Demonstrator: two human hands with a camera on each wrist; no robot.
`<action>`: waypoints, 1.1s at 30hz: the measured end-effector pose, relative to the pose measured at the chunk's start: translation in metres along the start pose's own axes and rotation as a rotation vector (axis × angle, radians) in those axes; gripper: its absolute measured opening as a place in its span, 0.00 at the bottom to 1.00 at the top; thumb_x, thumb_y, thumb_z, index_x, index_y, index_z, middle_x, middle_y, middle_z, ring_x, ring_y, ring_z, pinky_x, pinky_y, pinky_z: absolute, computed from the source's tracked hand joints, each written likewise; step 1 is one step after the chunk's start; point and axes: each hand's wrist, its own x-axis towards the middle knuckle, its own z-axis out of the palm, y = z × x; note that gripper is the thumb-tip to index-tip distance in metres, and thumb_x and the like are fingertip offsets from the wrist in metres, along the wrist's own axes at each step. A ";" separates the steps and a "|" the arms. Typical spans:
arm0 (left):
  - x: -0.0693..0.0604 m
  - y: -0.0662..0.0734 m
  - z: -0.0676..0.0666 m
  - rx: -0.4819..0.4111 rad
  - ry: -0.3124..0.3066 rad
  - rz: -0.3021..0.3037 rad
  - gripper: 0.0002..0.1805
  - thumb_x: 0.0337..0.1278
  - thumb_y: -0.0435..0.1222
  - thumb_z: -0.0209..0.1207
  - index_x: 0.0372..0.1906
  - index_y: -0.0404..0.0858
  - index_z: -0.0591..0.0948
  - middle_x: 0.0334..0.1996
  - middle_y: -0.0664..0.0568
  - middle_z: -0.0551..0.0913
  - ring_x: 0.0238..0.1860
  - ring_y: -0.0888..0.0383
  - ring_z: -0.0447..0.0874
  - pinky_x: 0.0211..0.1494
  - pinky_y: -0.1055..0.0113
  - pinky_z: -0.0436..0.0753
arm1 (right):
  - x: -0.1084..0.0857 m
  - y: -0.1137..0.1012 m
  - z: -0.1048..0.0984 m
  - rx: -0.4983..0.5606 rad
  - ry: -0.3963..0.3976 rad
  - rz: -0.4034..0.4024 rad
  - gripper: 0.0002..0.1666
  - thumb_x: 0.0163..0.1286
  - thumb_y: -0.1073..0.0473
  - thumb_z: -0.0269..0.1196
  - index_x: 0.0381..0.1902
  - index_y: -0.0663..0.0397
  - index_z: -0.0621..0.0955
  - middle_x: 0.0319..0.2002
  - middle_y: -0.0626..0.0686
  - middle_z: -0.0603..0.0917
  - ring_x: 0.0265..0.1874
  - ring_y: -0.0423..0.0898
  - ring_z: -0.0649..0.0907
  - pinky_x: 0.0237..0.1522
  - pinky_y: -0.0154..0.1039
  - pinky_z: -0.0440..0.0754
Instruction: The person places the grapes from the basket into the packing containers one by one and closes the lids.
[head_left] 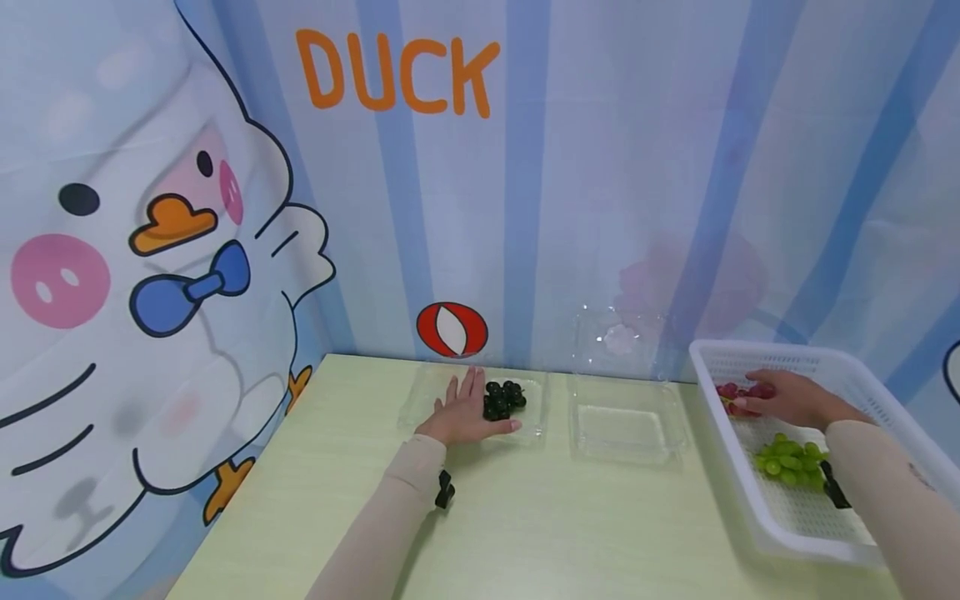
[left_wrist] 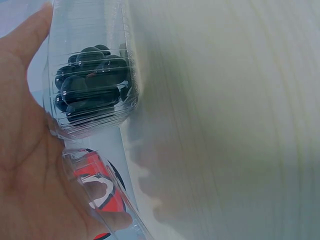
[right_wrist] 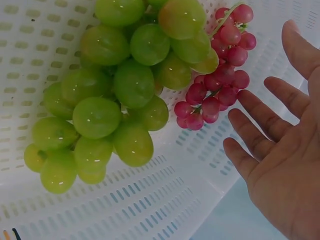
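My left hand (head_left: 463, 414) lies along the left side of a clear plastic clamshell box (head_left: 534, 427), fingers stretched out and thumb along its front. Inside the box sits a bunch of black grapes (head_left: 504, 401), seen through the ribbed wall in the left wrist view (left_wrist: 92, 82). Over at the right, my right hand (right_wrist: 285, 135) reaches into a white basket (head_left: 757, 500), its fingers spread. Its fingertips are at a bunch of red grapes (right_wrist: 220, 75); whether they touch is hard to tell. A bunch of green grapes (right_wrist: 115, 90) lies nearer in the same basket.
A second clear clamshell box (head_left: 628, 429) stands with its lid up between the first box and the basket. Behind the pale wooden table (head_left: 570, 517) hangs a blue striped curtain (head_left: 585, 167) with a duck print.
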 end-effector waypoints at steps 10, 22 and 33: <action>-0.001 0.001 -0.002 -0.018 -0.005 0.006 0.68 0.52 0.73 0.57 0.83 0.40 0.38 0.83 0.47 0.36 0.81 0.36 0.33 0.75 0.29 0.48 | 0.001 0.002 -0.003 0.004 -0.022 -0.026 0.46 0.73 0.49 0.65 0.68 0.84 0.63 0.58 0.79 0.76 0.56 0.74 0.77 0.53 0.67 0.78; -0.002 0.002 -0.004 -0.014 -0.012 0.000 0.68 0.51 0.73 0.58 0.83 0.40 0.39 0.83 0.47 0.36 0.81 0.36 0.33 0.75 0.30 0.49 | 0.012 0.017 0.008 -0.052 0.007 0.003 0.43 0.66 0.59 0.70 0.67 0.84 0.65 0.61 0.84 0.68 0.58 0.80 0.70 0.55 0.71 0.74; 0.000 0.000 -0.002 -0.012 -0.019 -0.001 0.68 0.51 0.75 0.56 0.83 0.41 0.38 0.83 0.48 0.34 0.81 0.36 0.32 0.75 0.29 0.48 | 0.015 0.022 0.016 -0.042 0.022 0.065 0.41 0.63 0.59 0.72 0.64 0.81 0.67 0.52 0.82 0.66 0.48 0.73 0.70 0.50 0.72 0.72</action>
